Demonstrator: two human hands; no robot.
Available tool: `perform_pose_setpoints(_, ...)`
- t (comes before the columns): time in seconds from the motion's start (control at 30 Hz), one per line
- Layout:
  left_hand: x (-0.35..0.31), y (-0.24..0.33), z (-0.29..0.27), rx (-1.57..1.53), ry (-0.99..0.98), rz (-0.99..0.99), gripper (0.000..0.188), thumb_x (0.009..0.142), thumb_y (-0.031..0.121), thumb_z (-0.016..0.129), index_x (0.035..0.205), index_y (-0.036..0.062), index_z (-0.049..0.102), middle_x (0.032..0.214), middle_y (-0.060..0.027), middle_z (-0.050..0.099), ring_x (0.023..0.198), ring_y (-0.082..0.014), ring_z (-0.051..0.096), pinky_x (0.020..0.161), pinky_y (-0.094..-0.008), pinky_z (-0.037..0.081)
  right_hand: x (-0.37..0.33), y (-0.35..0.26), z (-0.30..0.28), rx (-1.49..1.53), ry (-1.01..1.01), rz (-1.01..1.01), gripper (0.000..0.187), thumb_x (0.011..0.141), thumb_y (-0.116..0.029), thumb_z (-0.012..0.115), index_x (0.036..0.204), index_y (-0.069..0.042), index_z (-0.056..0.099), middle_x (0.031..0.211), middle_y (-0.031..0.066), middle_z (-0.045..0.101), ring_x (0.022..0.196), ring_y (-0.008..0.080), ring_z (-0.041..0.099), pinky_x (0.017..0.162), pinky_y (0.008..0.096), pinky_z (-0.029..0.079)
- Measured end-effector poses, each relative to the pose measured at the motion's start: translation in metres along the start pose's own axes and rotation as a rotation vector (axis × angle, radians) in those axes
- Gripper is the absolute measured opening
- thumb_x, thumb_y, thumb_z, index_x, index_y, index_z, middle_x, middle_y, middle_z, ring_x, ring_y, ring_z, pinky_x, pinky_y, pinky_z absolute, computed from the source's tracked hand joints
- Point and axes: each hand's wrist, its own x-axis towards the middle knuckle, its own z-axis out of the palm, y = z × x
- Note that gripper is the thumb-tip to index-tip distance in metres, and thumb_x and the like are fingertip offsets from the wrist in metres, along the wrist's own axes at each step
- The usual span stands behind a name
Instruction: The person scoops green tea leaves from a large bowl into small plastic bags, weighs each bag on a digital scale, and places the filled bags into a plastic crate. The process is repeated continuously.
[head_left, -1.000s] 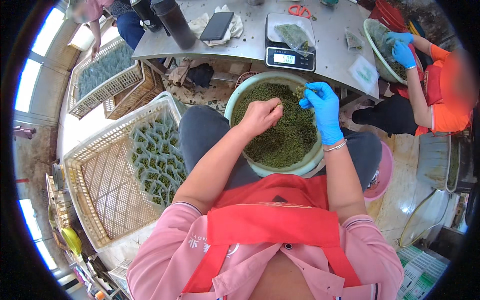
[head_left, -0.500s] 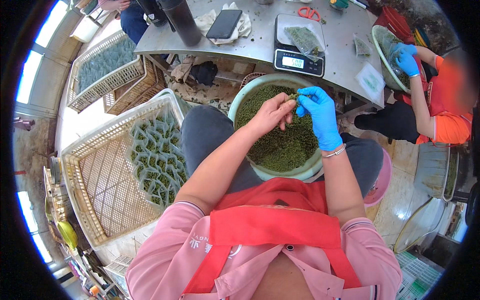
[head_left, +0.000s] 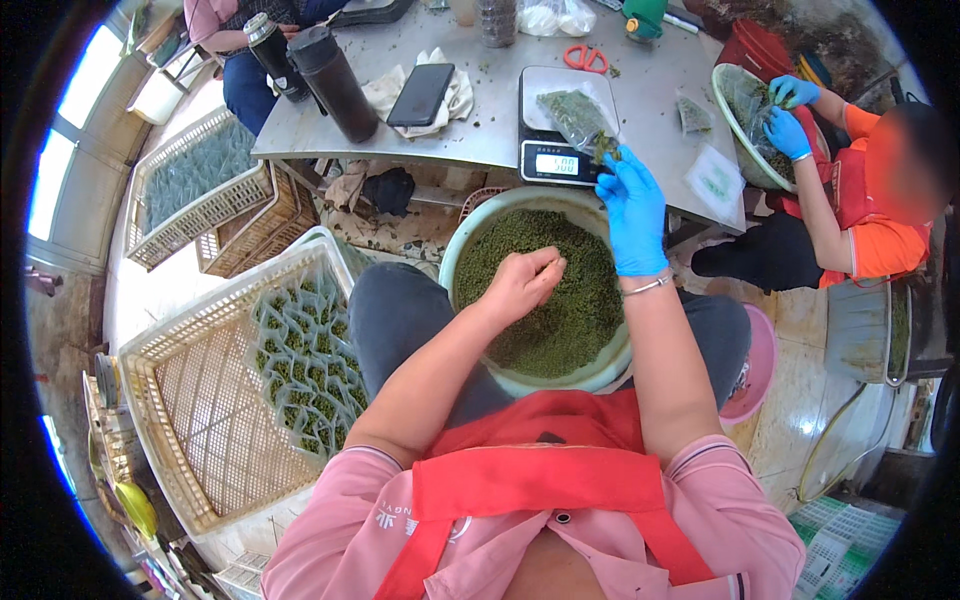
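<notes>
Carried up from beside the left hand [head_left: 522, 285], a green cluster [head_left: 605, 148] sits pinched in the closed fingers of the gloved right hand [head_left: 613, 165], by the bag [head_left: 570, 115] on the worktop's [head_left: 470, 135] scale [head_left: 538, 162]. Bare left fingertips meet over the basin [head_left: 560, 384]; I cannot tell whether they hold anything.

A bag [head_left: 574, 118] is lying on a scale [head_left: 565, 82] on the tabletop [head_left: 480, 115]; nearer, a basin [head_left: 560, 383] is standing right of a crate [head_left: 205, 400].
</notes>
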Motion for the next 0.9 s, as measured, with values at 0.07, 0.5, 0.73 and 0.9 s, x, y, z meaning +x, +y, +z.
perform_pose_setpoints(0.07,0.001,0.003,0.002,0.060,-0.012,-0.039,0.035,0.095,0.026,0.045,0.069,0.0033,0.047,0.052,-0.0005,0.047,0.048,-0.0088,0.046,0.047,-0.0258,0.038,0.009,0.009,0.011,-0.013,-0.061,-0.101,0.036,0.086,-0.002,0.051,0.122,0.002,0.052,0.099,0.0126,0.063,0.073,0.0179,0.063,0.060,0.0272,0.052)
perform_pose_setpoints(0.5,0.000,-0.004,-0.001,0.853,-0.151,0.237,0.040,0.083,0.039,0.059,0.117,0.0169,0.056,0.080,-0.0112,0.067,0.067,-0.0305,0.064,0.059,-0.0409,0.051,-0.029,0.000,-0.051,-0.626,-0.157,-0.295,0.032,0.090,-0.001,0.048,0.119,-0.006,0.059,0.101,0.0069,0.063,0.062,0.0081,0.056,0.057,0.0237,0.050)
perform_pose_setpoints(0.73,0.030,0.009,-0.086,0.699,0.473,0.189,0.028,0.082,0.031,0.065,0.107,0.0185,0.064,0.080,-0.0092,0.068,0.066,-0.0204,0.067,0.062,-0.0323,0.053,-0.009,-0.006,-0.045,-0.807,-0.265,-0.448,0.034,0.088,-0.001,0.050,0.120,-0.009,0.059,0.109,0.0084,0.063,0.066,0.0090,0.058,0.062,0.0242,0.050)
perform_pose_setpoints(0.9,0.046,-0.010,-0.124,0.185,0.662,-0.043,0.025,0.084,0.027,0.062,0.103,0.0115,0.064,0.078,-0.0091,0.069,0.068,-0.0212,0.067,0.062,-0.0329,0.052,0.017,-0.001,-0.042,-1.109,-0.340,-0.719,0.038,0.087,-0.004,0.054,0.124,-0.013,0.056,0.127,0.0056,0.056,0.072,0.0115,0.061,0.063,0.0237,0.051)
